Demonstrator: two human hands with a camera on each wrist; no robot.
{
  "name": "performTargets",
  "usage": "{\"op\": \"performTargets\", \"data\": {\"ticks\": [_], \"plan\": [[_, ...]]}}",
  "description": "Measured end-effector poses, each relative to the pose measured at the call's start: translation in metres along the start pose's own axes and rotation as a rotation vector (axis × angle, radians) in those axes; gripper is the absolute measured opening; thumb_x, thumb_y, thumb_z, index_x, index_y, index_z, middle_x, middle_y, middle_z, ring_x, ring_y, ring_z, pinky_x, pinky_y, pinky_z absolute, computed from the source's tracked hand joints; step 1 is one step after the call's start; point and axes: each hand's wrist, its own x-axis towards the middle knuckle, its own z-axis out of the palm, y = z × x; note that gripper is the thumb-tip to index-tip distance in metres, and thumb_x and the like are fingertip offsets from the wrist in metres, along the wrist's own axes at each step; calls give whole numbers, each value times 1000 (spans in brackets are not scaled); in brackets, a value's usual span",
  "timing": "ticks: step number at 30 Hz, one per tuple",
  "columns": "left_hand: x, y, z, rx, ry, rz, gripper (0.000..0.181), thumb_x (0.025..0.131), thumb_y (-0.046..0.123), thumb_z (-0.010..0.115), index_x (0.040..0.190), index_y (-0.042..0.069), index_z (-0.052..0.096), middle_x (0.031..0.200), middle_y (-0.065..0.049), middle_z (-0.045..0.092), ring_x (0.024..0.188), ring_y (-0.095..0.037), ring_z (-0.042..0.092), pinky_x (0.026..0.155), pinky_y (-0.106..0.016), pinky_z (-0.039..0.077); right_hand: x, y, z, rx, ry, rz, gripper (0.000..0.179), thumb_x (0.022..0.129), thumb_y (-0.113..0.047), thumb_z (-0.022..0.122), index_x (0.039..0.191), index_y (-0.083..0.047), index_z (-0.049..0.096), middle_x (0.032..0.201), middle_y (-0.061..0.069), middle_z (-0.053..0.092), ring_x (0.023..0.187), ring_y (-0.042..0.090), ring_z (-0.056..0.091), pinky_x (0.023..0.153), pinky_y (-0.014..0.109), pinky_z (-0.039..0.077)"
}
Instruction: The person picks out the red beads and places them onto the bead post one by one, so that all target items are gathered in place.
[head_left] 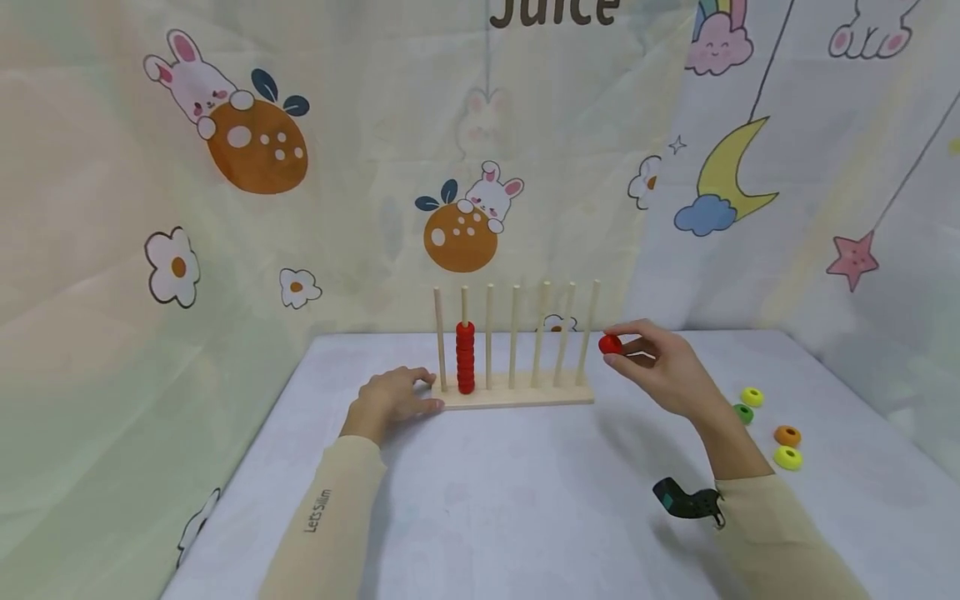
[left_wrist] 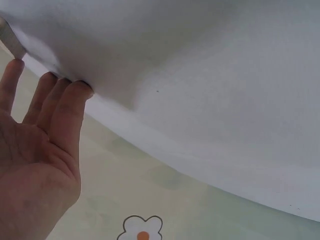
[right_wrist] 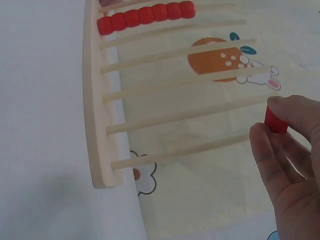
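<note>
A wooden peg rack (head_left: 517, 398) with a row of upright pegs stands on the table. Several red beads (head_left: 466, 358) are stacked on its second peg from the left. My left hand (head_left: 390, 398) rests at the rack's left end; in the left wrist view one fingertip touches the wooden base end (left_wrist: 11, 41) and the fingers are fairly straight. Beside the top half of the rightmost peg, my right hand (head_left: 656, 367) pinches a single red bead (head_left: 610, 344) between thumb and fingers. The right wrist view shows this bead (right_wrist: 275, 121) close to the peg's upper end.
Loose beads lie on the right of the table: a yellow one (head_left: 752, 397), a green one (head_left: 743, 414), an orange one (head_left: 787, 436) and another yellow one (head_left: 788, 457). A printed cloth (head_left: 360, 208) hangs behind the table. A black device (head_left: 686, 500) sits at the right wrist.
</note>
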Motion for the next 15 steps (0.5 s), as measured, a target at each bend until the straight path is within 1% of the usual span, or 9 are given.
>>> {"op": "performTargets", "data": {"ticks": [5, 11, 15], "plan": [[0, 1, -1, 9, -5, 0, 61, 87, 54, 76, 142, 32, 60, 146, -10, 58, 128, -40, 53, 101, -67, 44, 7, -5, 8, 53, 11, -1, 37, 97, -9, 72, 132, -7, 62, 121, 14, 67, 101, 29, 69, 84, 12, 54], [0, 2, 0, 16, -8, 9, 61, 88, 54, 76, 143, 32, 60, 146, -11, 57, 127, -40, 54, 101, -67, 44, 14, -12, 9, 117, 17, -62, 33, 96, -4, 71, 129, -7, 67, 119, 11, 68, 98, 24, 68, 89, 13, 52], [-1, 1, 0, 7, -8, 3, 61, 88, 54, 75, 143, 32, 59, 146, -11, 57, 127, -39, 53, 101, -66, 45, 20, -18, 10, 155, 8, -74, 32, 96, -4, 72, 128, -6, 70, 120, 10, 67, 97, 21, 69, 90, 14, 53]]}}
